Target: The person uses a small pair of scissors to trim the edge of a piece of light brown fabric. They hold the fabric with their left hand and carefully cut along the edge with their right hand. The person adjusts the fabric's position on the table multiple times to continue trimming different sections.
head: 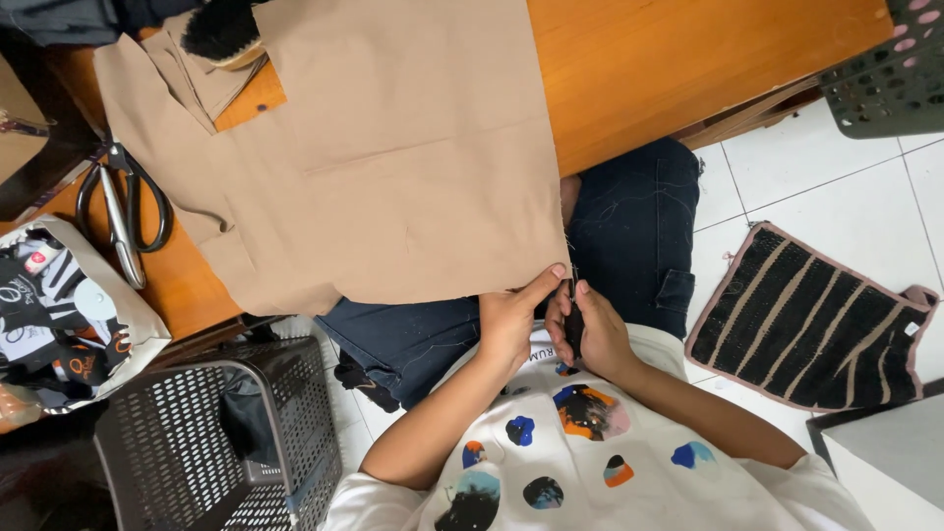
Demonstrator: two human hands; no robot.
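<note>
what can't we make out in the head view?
- Small dark tool in right hand: fingers cover it, kind unclear.
- Left hand pinches tan cloth corner; thread too fine.
- Black-handled scissors: cloth hides part.
- Dark perforated plastic basket: contents shadowed, edge-cut.

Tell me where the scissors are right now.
In the head view the scissors lie at the left on the wooden table, beside the left edge of the tan fabric, above the printed bag.
</note>
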